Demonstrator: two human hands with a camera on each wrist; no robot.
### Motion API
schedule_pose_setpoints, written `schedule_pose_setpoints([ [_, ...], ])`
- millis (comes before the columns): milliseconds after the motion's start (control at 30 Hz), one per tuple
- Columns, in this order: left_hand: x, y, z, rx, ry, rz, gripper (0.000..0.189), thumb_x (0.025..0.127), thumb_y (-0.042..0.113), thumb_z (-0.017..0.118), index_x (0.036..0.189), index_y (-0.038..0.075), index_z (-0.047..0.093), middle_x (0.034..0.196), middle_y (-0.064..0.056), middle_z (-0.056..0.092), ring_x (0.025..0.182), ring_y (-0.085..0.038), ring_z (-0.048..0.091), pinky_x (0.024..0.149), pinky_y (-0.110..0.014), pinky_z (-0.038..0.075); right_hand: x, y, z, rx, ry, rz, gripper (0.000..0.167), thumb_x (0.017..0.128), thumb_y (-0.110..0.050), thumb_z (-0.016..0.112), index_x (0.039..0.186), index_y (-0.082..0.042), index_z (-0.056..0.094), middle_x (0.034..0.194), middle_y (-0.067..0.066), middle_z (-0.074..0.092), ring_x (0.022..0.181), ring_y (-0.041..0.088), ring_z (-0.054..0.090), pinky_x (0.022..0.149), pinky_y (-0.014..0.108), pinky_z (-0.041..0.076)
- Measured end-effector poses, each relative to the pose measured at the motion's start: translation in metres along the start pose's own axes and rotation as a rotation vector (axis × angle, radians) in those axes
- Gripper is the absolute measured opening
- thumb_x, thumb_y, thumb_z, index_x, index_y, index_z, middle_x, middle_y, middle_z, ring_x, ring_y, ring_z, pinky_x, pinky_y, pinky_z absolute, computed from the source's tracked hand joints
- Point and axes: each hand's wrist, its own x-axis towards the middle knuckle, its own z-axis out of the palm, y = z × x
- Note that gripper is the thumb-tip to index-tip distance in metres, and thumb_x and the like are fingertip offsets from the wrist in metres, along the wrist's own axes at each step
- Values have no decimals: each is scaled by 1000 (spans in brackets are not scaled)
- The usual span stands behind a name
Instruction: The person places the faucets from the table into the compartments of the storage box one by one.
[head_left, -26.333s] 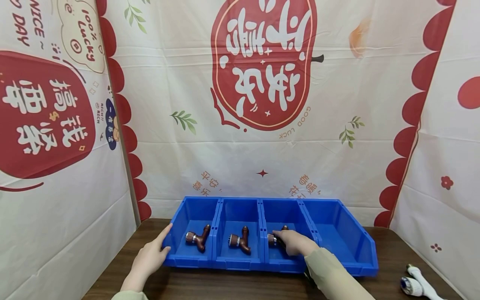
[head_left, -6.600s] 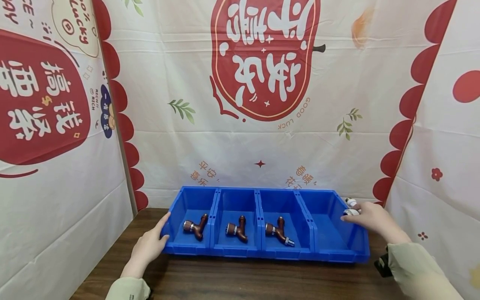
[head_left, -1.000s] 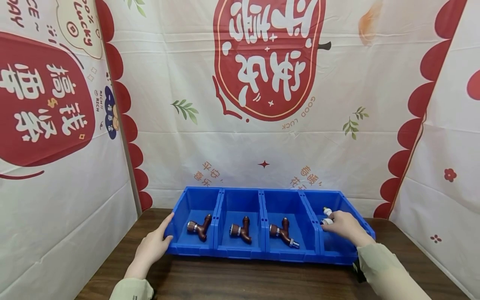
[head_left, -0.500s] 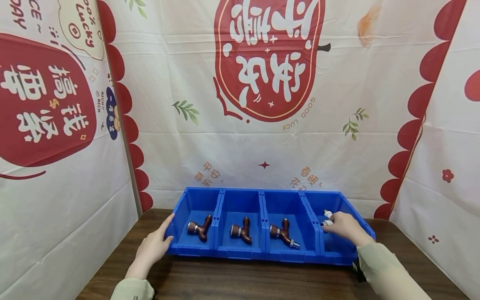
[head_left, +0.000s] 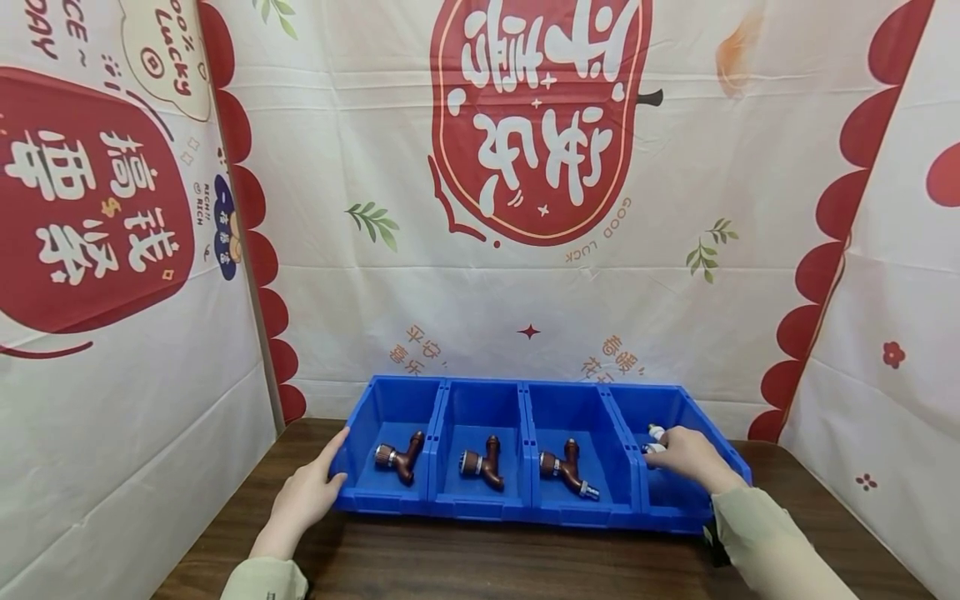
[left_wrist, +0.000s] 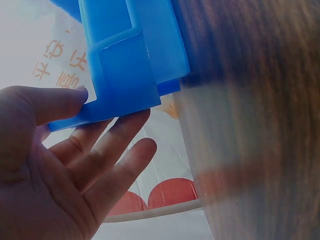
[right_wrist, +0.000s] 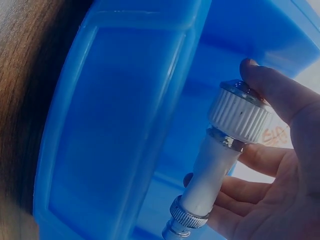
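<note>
A blue storage bin (head_left: 480, 508) with several compartments stands on the table. My left hand (head_left: 303, 497) grips its left end, thumb and fingers on either side of the edge in the left wrist view. Inside the rightmost compartment, my right hand (head_left: 693, 457) holds a white faucet (right_wrist: 210, 170) with a ribbed knob and chrome fittings. The thumb lies at the knob and the fingers support the body. Brown faucets lie in the other compartments: one on the left (head_left: 405, 458), one in the second (head_left: 489, 465), and one with a metal nozzle in the third (head_left: 573, 469).
The dark wooden table (head_left: 480, 562) extends in front of the bin and to both sides. A printed white cloth (head_left: 480, 317) hangs close behind it, with more cloth at the left (head_left: 135, 433) and right (head_left: 900, 317).
The right hand left the third compartment's brown faucet, took the white faucet from the table and brought it over the right wall into the rightmost compartment. Over the last second, both hands barely moved.
</note>
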Motion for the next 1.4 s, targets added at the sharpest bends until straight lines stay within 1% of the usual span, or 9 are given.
schedule_pose_setpoints([
  [233,-1,0,0,0,-3,-5,70,93,13,62,153,19,27,128,-33,53,100,-48,61,73,-65,49,-1,-2,1,9,-3,17,29,85,-30,72,75,-2,68,60,3,58,55,17,54,60,35,54],
  [333,-1,0,1,0,-7,-5,70,93,13,62,153,18,27,128,-33,53,99,-47,61,73,-64,49,0,-1,2,2,-12,23,30,86,-29,71,74,-2,68,59,3,57,55,17,53,59,34,52],
  [467,-1,0,1,-2,-7,-2,70,93,13,62,153,18,27,128,-33,54,97,-46,62,73,-64,49,2,3,5,-6,-20,27,29,86,-29,71,74,-2,67,59,3,55,56,18,52,56,29,45],
  [533,-1,0,1,-1,-6,-1,70,93,13,62,153,18,27,127,-33,54,97,-45,62,73,-64,49,3,5,6,-1,-21,30,29,86,-28,71,73,-2,67,58,2,54,55,18,52,55,28,44],
  [567,-1,0,1,0,-6,0,70,93,13,62,153,18,28,128,-33,54,97,-45,62,73,-64,49,3,6,7,-1,-20,33,29,85,-27,71,72,-2,67,57,3,53,55,18,51,54,27,42],
  [833,-1,0,1,-3,-7,-2,69,93,13,62,153,19,28,128,-33,53,96,-45,63,72,-64,49,7,9,10,-8,-10,12,30,84,-25,68,63,-6,58,54,-1,40,51,14,42,51,27,34],
  [1067,-1,-1,1,3,2,8,69,92,13,62,153,18,28,127,-33,54,95,-44,63,71,-63,50,8,11,14,-10,-8,24,33,83,-25,68,59,-11,51,53,-2,38,49,14,41,50,27,33],
  [1233,0,-1,1,2,1,7,69,92,13,62,153,19,28,127,-32,54,94,-43,64,71,-62,50,8,10,14,4,-8,25,31,83,-23,67,60,-10,52,53,-1,39,49,14,41,50,27,33],
  [1400,1,-1,0,2,6,7,69,92,13,62,153,19,29,128,-32,54,96,-46,63,72,-63,49,8,9,13,12,-16,31,30,84,-23,67,61,-9,55,53,0,41,50,15,43,51,27,35],
])
